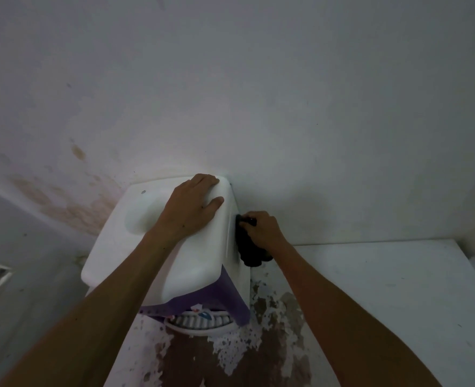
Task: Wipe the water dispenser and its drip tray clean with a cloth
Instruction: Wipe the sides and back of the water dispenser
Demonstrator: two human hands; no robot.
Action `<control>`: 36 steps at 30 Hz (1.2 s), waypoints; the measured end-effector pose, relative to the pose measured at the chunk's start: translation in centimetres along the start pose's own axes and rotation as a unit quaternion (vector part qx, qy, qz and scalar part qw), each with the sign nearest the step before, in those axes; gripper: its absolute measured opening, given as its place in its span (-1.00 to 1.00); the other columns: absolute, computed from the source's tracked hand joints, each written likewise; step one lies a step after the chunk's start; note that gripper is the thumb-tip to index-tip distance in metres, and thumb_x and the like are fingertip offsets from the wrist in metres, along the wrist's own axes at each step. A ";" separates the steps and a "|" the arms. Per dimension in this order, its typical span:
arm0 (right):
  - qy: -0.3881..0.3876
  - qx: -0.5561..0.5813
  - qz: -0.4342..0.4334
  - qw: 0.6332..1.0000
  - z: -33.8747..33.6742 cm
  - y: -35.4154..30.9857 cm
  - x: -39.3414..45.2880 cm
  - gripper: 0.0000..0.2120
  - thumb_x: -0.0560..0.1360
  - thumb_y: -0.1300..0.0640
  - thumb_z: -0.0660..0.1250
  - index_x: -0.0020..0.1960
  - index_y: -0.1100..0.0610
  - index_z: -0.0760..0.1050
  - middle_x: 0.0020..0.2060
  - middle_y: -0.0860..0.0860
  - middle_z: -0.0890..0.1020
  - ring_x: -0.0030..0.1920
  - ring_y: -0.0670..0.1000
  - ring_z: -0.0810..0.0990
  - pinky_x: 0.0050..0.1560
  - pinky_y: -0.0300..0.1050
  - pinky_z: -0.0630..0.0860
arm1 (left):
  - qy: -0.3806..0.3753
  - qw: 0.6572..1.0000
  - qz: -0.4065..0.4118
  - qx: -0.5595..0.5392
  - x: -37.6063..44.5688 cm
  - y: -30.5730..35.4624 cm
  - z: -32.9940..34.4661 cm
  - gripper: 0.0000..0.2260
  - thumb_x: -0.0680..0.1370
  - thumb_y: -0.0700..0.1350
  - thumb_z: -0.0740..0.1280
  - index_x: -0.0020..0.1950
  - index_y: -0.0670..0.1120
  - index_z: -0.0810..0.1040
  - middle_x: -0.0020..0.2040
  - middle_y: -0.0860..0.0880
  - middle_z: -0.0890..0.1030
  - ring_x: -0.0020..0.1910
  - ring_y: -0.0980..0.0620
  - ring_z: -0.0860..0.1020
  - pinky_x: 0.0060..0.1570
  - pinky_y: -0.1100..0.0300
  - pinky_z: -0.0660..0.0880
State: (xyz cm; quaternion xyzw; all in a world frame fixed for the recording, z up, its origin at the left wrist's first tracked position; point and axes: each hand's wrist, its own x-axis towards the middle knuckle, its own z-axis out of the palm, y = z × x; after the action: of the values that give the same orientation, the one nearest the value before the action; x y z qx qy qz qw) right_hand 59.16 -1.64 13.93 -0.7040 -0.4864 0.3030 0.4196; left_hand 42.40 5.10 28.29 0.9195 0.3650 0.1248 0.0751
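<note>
A white water dispenser [113, 241] with a purple front stands against the wall, seen from above. My left hand [191, 208] lies flat on its top near the back right corner, fingers straight. My right hand [264, 227] grips a dark cloth [250, 248] and holds it against the dispenser's right side wall. The white ribbed drip tray [200, 324] juts out below the purple front, partly hidden by the body above it.
A white counter [384, 289] stands to the right of the dispenser, close to my right arm. The surface in front [258, 344] has peeling white paint over brown. The stained wall [77, 202] is directly behind.
</note>
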 end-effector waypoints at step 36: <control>0.021 0.096 -0.082 0.992 -1.8 -3.2 -3.8 -0.87 0.55 0.12 0.42 0.09 0.08 0.59 -0.05 -0.08 0.66 -0.07 -0.17 0.60 -0.13 -0.51 0.41 | 0.005 1.000 -0.003 0.015 0.2 0.1 0.2 -0.48 0.51 0.18 0.24 0.36 -0.11 0.51 0.31 -0.03 0.55 0.23 -0.07 0.55 0.25 0.05 0.44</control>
State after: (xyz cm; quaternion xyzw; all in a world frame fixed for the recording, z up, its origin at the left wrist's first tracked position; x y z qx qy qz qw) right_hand 57.96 -5.14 17.65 -0.6243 -0.5023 0.2979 0.5188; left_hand 42.66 5.11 28.18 0.9187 0.3701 0.1242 0.0602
